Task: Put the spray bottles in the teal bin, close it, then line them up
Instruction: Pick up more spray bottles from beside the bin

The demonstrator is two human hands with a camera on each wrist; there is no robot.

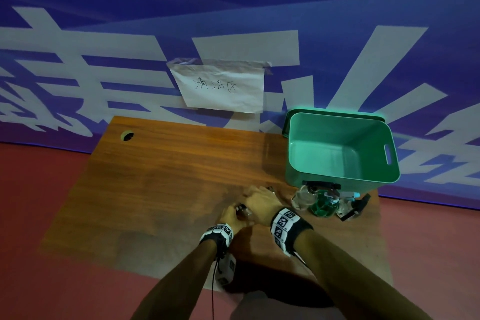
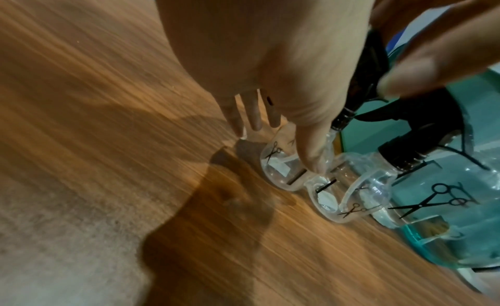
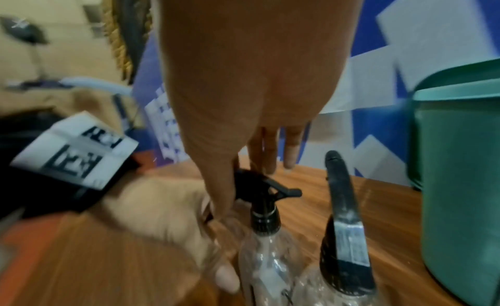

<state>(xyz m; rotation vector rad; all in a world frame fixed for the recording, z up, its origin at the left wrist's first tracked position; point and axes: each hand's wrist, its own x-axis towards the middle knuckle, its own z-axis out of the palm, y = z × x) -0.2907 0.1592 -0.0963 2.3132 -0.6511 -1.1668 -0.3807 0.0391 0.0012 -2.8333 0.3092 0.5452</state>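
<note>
My left hand (image 1: 232, 215) grips the body of a clear spray bottle (image 1: 244, 212) that stands on the wooden table (image 1: 155, 176), thumb on its front (image 2: 284, 147). My right hand (image 1: 259, 201) holds the same bottle's black trigger head (image 3: 259, 184) between thumb and fingers (image 3: 243, 191). To the right, in front of the open teal bin (image 1: 337, 130), stand another clear bottle (image 1: 302, 199), a green bottle (image 1: 323, 204) and a third clear bottle (image 1: 348, 206). The bin holds nothing.
The bin's lid (image 1: 285, 125) leans behind the bin against the blue banner wall. A paper note (image 1: 220, 88) is taped to the wall. A cable hole (image 1: 127, 135) is at the table's far left corner.
</note>
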